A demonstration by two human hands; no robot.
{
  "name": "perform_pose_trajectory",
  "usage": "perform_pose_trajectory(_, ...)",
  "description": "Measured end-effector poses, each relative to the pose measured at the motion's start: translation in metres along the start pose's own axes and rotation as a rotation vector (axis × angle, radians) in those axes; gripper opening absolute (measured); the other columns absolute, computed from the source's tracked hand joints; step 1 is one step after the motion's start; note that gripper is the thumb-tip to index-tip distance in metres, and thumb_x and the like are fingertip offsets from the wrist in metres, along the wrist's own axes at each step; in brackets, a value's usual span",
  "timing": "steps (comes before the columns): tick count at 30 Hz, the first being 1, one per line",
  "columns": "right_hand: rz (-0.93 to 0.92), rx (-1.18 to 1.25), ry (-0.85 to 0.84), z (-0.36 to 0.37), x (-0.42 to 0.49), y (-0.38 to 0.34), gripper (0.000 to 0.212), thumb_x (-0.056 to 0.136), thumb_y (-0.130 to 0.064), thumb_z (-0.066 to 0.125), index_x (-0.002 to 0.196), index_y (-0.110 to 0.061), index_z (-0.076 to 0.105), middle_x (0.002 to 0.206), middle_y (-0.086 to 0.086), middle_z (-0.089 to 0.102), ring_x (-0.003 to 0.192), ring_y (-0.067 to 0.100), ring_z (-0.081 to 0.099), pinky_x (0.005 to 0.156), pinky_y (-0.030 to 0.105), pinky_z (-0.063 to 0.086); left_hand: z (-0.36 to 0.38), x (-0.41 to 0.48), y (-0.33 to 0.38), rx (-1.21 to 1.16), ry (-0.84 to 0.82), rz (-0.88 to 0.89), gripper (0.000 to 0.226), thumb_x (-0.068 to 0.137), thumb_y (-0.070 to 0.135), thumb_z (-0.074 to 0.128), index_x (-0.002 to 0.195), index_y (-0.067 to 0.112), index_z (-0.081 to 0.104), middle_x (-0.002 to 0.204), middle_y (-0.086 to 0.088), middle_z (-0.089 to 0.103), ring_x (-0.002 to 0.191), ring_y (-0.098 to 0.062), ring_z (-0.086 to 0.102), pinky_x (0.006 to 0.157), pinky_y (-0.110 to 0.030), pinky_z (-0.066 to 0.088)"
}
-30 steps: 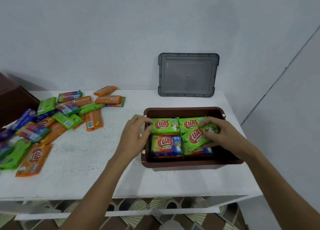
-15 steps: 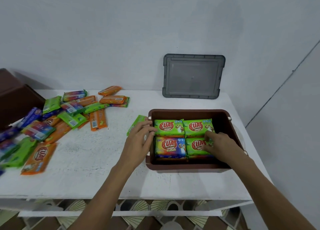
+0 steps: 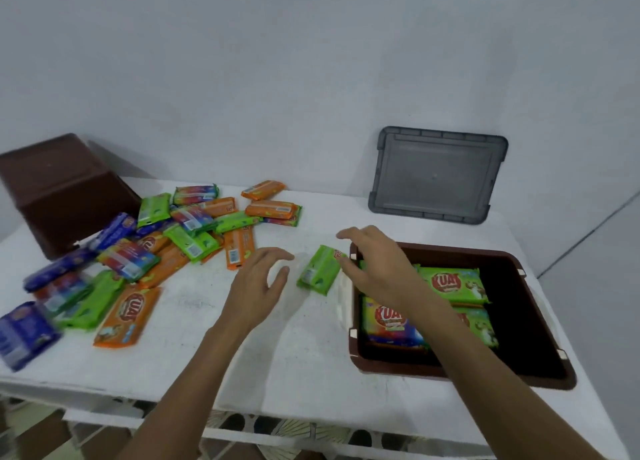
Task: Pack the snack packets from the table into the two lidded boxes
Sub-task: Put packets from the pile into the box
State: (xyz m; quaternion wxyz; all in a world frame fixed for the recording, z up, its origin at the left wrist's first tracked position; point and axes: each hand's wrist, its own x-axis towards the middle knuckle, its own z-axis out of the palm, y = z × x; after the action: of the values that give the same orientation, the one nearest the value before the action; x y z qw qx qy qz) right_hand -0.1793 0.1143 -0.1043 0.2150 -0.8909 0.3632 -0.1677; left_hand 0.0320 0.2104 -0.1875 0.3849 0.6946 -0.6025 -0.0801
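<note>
A lone green snack packet (image 3: 320,269) was found lying flat on the white table (image 3: 277,348), just beside the left wall of the open brown box (image 3: 540,324), its long axis tilted from near-left to far-right toward the box corner. It was flanked by both hands, each empty with fingers spread: the right hand (image 3: 377,269), reached across the box rim, was touching or all but touching its far end, while the left hand (image 3: 258,283) was held just to its left. The right hand was judged nearer; the remaining packets (image 3: 145,251) were left heaped well apart to the left, beside the second brown box (image 3: 65,189), with the grey lid (image 3: 436,175) leant on the wall.
</note>
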Motion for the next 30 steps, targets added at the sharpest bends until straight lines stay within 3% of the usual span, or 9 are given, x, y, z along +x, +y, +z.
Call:
perform_pose_trajectory(3,0.038,-0.031,-0.108,0.034,0.04,-0.021,0.044,0.097,-0.034,0.051,0.139,-0.024,0.044,0.128,0.01,0.046,0.098,0.026,0.058,0.087,0.035,0.047,-0.022,0.014,-0.036,0.121,0.001,-0.09,0.019,0.094,0.017,0.059,0.113,0.021,0.064,0.114,0.002,0.061,0.104,-0.018,0.057,0.08,-0.031,0.048)
perform_pose_trajectory(6,0.2,-0.128,-0.253,0.071,0.074,-0.031,0.051,0.098,-0.04,0.047,0.145,-0.028,0.031,0.142,0.016,0.031,0.108,0.039,0.056,0.092,0.043,0.048,-0.036,0.03,-0.068,0.308,-0.084,-0.151,0.027,0.094,0.02,0.06,0.12,0.018,0.062,0.121,-0.007,0.058,0.107,-0.029,0.056,0.082,-0.039,0.05)
perform_pose_trajectory(10,0.445,-0.292,-0.483,0.111,0.1,-0.027,0.059,0.099,-0.047,0.037,0.153,-0.027,0.02,0.158,0.029,-0.01,0.137,0.052,0.028,0.111,0.053,0.027,-0.037,0.042,-0.101,0.602,-0.282,-0.16,0.045,0.098,0.045,0.044,0.142,0.031,0.042,0.141,-0.009,0.042,0.118,-0.032,0.048,0.091,-0.046,0.047)
perform_pose_trajectory(12,0.531,-0.291,-0.551,0.125,0.102,-0.022,0.059,0.1,-0.046,0.036,0.153,-0.026,0.02,0.156,0.031,-0.016,0.144,0.051,0.012,0.113,0.056,0.021,-0.033,0.041,-0.115,0.705,-0.324,-0.113,0.049,0.099,0.054,0.036,0.145,0.038,0.036,0.146,-0.008,0.037,0.12,-0.033,0.045,0.094,-0.046,0.042)
perform_pose_trajectory(15,0.577,-0.286,-0.53,0.137,0.102,-0.014,0.055,0.098,-0.043,0.04,0.148,-0.024,0.026,0.156,0.032,-0.013,0.142,0.052,0.015,0.114,0.06,0.021,-0.028,0.039,-0.13,0.782,-0.33,-0.059,0.054,0.097,0.061,0.027,0.146,0.04,0.035,0.148,-0.011,0.038,0.12,-0.034,0.044,0.093,-0.045,0.038)
perform_pose_trajectory(18,0.556,-0.323,-0.492,0.137,0.102,-0.011,0.061,0.092,-0.047,0.052,0.142,-0.018,0.033,0.156,0.032,0.0,0.137,0.051,0.025,0.112,0.055,0.028,-0.023,0.035,-0.136,0.787,-0.342,-0.008,0.06,0.094,0.065,0.013,0.148,0.044,0.026,0.15,-0.016,0.035,0.121,-0.036,0.044,0.092,-0.045,0.038)
perform_pose_trajectory(22,0.535,-0.254,-0.486,0.136,0.1,-0.013,0.072,0.078,-0.045,0.073,0.135,-0.017,0.038,0.152,0.028,0.013,0.135,0.048,0.027,0.112,0.049,0.029,-0.019,0.037,-0.132,0.734,-0.33,-0.049,0.055,0.094,0.068,0.021,0.142,0.045,0.034,0.147,-0.014,0.033,0.12,-0.034,0.042,0.094,-0.044,0.038)
perform_pose_trajectory(26,0.434,-0.162,-0.307,0.134,0.092,-0.024,0.049,0.085,-0.014,0.065,0.128,-0.018,0.041,0.129,0.019,0.036,0.101,0.04,0.053,0.086,0.04,0.049,-0.012,0.042,-0.12,0.717,-0.295,-0.116,0.046,0.093,0.063,0.039,0.131,0.036,0.045,0.136,-0.015,0.038,0.112,-0.034,0.043,0.088,-0.042,0.044)
perform_pose_trajectory(30,0.365,-0.104,-0.09,0.114,0.088,-0.029,0.039,0.095,-0.004,0.047,0.13,-0.02,0.045,0.107,0.014,0.052,0.079,0.028,0.054,0.063,0.032,0.044,-0.01,0.042,-0.113,0.645,-0.233,-0.092,0.031,0.098,0.035,0.05,0.127,0.024,0.052,0.127,-0.02,0.045,0.107,-0.036,0.048,0.083,-0.042,0.045)
